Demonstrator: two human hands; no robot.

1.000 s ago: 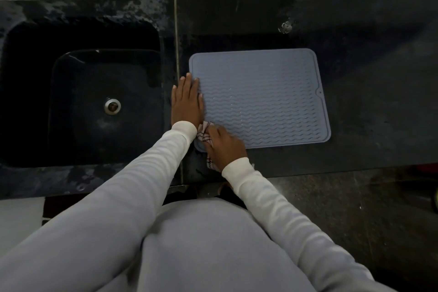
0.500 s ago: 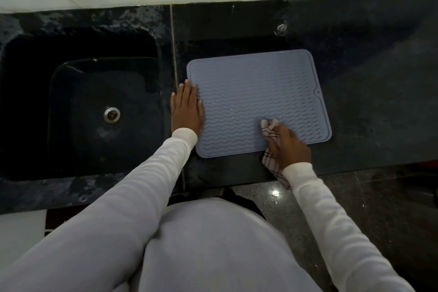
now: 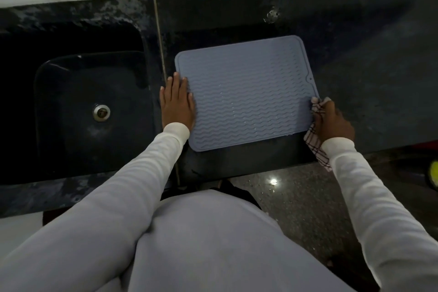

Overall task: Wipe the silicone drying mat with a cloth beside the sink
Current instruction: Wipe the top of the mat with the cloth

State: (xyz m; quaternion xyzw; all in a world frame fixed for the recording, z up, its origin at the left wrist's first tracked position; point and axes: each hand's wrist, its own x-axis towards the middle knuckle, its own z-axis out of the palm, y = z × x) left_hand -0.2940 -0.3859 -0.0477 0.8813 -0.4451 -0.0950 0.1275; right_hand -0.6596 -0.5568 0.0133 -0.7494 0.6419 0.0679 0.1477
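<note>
Gripping the cloth (image 3: 316,142) in my right hand (image 3: 333,123) at the mat's (image 3: 246,95) 4 o'clock edge, left hand (image 3: 177,104) flat at 9; the mat could slide toward the sink (image 3: 90,111) if my pressing weakens.

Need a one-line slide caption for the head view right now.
Left hand flat on silicone mat; right hand grips checked cloth at its right edge.

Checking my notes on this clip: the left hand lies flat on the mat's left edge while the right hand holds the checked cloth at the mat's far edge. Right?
Not quite. The head view shows the right hand holding the cloth at the mat's right edge; the left hand lies as stated.
</note>
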